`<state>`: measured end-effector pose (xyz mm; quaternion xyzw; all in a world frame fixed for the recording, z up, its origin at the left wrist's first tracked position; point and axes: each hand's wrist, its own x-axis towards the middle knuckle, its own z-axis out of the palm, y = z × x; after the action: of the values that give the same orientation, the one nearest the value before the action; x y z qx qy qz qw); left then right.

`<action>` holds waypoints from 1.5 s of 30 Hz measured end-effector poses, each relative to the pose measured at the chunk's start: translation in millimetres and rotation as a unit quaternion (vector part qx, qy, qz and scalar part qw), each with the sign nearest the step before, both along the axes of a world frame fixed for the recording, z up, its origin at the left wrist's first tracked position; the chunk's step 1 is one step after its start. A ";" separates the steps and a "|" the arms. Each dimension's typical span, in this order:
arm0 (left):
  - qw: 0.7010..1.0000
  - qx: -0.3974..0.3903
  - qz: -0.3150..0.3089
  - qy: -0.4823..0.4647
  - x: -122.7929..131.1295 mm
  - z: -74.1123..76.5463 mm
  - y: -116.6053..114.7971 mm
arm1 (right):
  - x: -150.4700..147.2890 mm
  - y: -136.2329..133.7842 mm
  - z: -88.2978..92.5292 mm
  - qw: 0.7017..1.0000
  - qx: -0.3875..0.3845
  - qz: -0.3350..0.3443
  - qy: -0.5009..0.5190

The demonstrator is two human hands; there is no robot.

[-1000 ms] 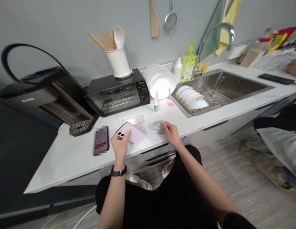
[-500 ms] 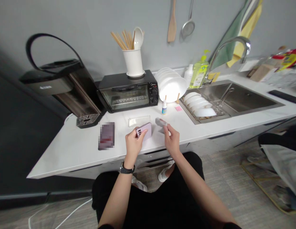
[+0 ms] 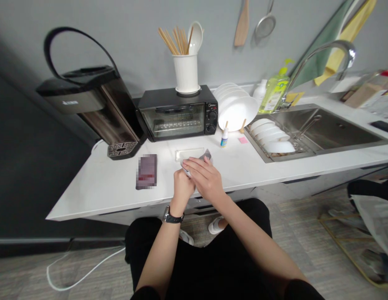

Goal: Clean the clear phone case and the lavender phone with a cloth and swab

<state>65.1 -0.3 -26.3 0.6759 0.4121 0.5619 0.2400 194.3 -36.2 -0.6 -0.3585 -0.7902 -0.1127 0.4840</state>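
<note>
My left hand [image 3: 183, 185] is closed around a pale purple phone over the counter's front part; the phone is now almost wholly hidden behind my fingers. Across it lies my right hand [image 3: 205, 178], fingers together and pressing a grey cloth [image 3: 207, 154] on the phone. A corner of that cloth sticks out past my right fingertips. Just behind both hands, a clear phone case [image 3: 181, 156] rests on the white counter [image 3: 109, 196]. To the left lies a dark, blurred-out flat item [image 3: 146, 171]. A small spray bottle [image 3: 224, 138] stands farther back, beside a pink square slip [image 3: 243, 140].
A black toaster oven [image 3: 178, 118] carries a white utensil holder [image 3: 186, 73]. Left of it stands a dark water dispenser [image 3: 118, 112]. White plates [image 3: 236, 110] stand in a rack by the sink [image 3: 334, 133], where bowls [image 3: 276, 143] sit. A soap bottle [image 3: 275, 91] is behind.
My right hand has moved left with the grey cloth and now lies over the phone in my left hand. The phone has gone mostly out of sight. The view has shifted slightly.
</note>
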 end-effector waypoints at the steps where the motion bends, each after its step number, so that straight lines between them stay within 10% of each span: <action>1: 1.000 0.002 0.008 0.019 0.3 1.6 -0.5 | 2.6 1.2 -0.5 1.000 0.001 -0.001 0.007; 32: 0.998 -0.048 0.017 0.047 3.4 14.0 1.6 | 23.2 12.2 4.8 0.988 -0.072 -0.064 0.118; 45: 0.997 -0.017 0.034 0.069 -2.3 5.5 10.6 | -16.4 5.9 13.9 0.995 -0.055 -0.065 0.049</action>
<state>62.8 10.3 -20.9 0.6945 0.4599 0.5149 0.2026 177.9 -30.4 13.3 -0.4403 -0.7457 -0.0828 0.4931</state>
